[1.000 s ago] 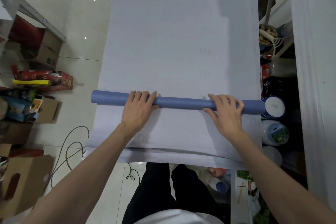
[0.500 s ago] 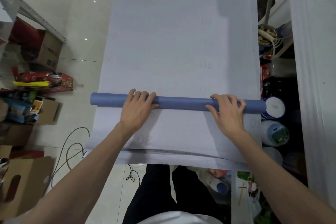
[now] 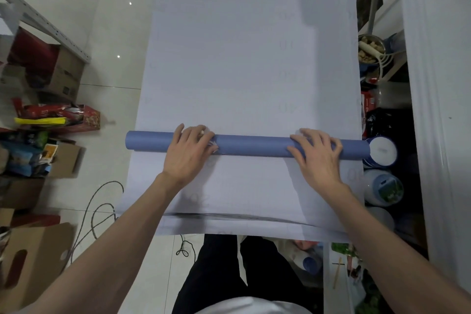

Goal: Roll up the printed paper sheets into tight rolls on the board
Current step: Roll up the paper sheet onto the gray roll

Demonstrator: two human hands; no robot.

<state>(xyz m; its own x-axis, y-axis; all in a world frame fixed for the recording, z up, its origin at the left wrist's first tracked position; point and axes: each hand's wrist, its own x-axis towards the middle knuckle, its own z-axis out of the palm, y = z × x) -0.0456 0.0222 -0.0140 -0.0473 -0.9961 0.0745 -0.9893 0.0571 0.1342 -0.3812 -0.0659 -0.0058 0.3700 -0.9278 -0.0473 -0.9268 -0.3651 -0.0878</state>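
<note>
- Far left, the cardboard boxes (image 3: 63, 76) and the cable (image 3: 102, 201) on the floor sit just as they did 1 second ago.
- The blue roll (image 3: 254, 145) lies straight across the pale sheet (image 3: 249, 58). Its left end pokes past the sheet's left edge, same as before.
- Left hand (image 3: 187, 155): fingers curled over the top of the roll, thumb on the near side, holding it. The fingertips are smeared now and were sharp 0.5 seconds ago, so I read them as walking forward for a fresh bite.
- Judged against the faint printed marks, the roll has crept only a touch further from the person in that 1 second. A little more paper is wound in, no more.
- The middle of the roll looks even, and I can spot no coning.
- Right hand (image 3: 317, 158): fingers spread and draped over the roll, thumb tucked on the near side, gripping it. It is slightly blurred too.
- The right end meets the white-lidded jar (image 3: 382, 150) in this view. I cannot tell whether they touch.
- For the task, rolling is under way, and a long flat run of sheet beyond the roll is left to wind. The board is hidden under the paper.
</note>
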